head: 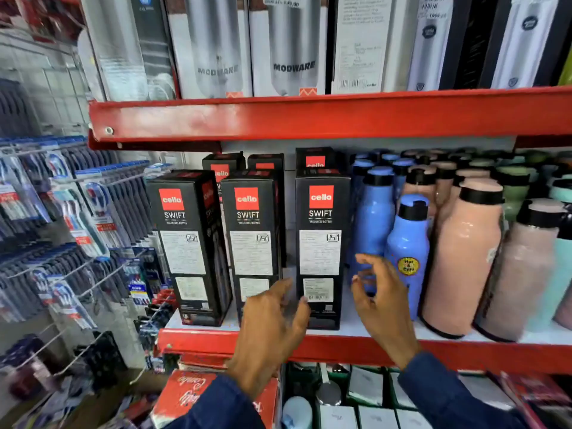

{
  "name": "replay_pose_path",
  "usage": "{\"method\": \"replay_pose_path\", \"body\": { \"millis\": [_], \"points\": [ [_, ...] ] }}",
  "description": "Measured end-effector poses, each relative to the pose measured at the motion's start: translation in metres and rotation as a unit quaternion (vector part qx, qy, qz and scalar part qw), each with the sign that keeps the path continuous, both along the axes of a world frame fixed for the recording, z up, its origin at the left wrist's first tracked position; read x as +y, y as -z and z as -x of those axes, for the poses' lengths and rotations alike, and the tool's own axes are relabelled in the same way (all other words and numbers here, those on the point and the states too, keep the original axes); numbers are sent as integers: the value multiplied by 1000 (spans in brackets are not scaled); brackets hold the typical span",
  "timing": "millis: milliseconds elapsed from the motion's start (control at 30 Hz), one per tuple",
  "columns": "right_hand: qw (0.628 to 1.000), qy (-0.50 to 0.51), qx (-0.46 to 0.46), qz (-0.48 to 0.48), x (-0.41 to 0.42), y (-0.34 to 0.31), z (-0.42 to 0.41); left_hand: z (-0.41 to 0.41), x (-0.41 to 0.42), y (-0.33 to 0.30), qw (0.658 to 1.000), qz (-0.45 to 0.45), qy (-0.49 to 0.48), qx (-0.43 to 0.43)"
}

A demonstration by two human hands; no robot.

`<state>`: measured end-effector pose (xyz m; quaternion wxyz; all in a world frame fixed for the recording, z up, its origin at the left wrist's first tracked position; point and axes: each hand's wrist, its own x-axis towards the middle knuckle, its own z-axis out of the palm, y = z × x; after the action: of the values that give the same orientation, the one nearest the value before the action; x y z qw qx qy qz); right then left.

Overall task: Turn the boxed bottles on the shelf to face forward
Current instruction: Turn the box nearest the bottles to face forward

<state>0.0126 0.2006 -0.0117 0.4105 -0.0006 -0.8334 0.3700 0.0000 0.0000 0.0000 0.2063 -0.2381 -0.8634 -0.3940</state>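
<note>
Three tall black cardboard Cello Swift bottle boxes (253, 243) upright along the red metal shelf's front edge (340, 343), left box angled, your left hand (272, 326) and right hand (383, 301) spread wide, empty, flanking the right box (320, 243), matte blue bottles (405, 249) just beside.

left hand (272, 323) open | right hand (382, 292) open | flanking right boxed bottle (322, 249), apparently not touching

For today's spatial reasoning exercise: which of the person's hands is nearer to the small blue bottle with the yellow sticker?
Right. The right hand is just left of the small blue bottle, fingers overlapping it. The left hand is further left, before the boxes.
</note>
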Motion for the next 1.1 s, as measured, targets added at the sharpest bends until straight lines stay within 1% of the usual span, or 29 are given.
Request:
{"method": "replay_pose_path", "body": {
  "millis": [33, 67, 133, 167, 233, 333, 700, 900, 1100],
  "points": [
    [999, 8, -12, 49, 1, 9, 4, 1, 4, 5, 1000, -11, 5, -24],
    [996, -1, -43, 77, -1, 13, 4, 3, 7, 8, 999, -18, -1, -33],
    [989, -2, -108, 101, -3, 26, 6, 5, 14, 16, 998, -23, -3, -58],
    [986, -7, -126, 112, -3, 32, 8, 7, 18, 20, 997, -30, -1, -66],
    [982, -13, -143, 120, -6, 36, 8, 11, 23, 27, 996, -32, 0, -79],
    [981, -13, -163, 101, -11, 40, 6, 16, 27, 36, 994, -47, 1, -96],
    [979, -31, -154, 132, -20, 48, -12, 15, 23, 50, 989, -120, 8, -90],
    [978, -36, -154, 134, -20, 54, -17, 12, 18, 54, 991, -115, -9, -69],
    [976, -49, -159, 143, -22, 54, -21, 13, 14, 56, 991, -111, -7, -77]
  ]
}}
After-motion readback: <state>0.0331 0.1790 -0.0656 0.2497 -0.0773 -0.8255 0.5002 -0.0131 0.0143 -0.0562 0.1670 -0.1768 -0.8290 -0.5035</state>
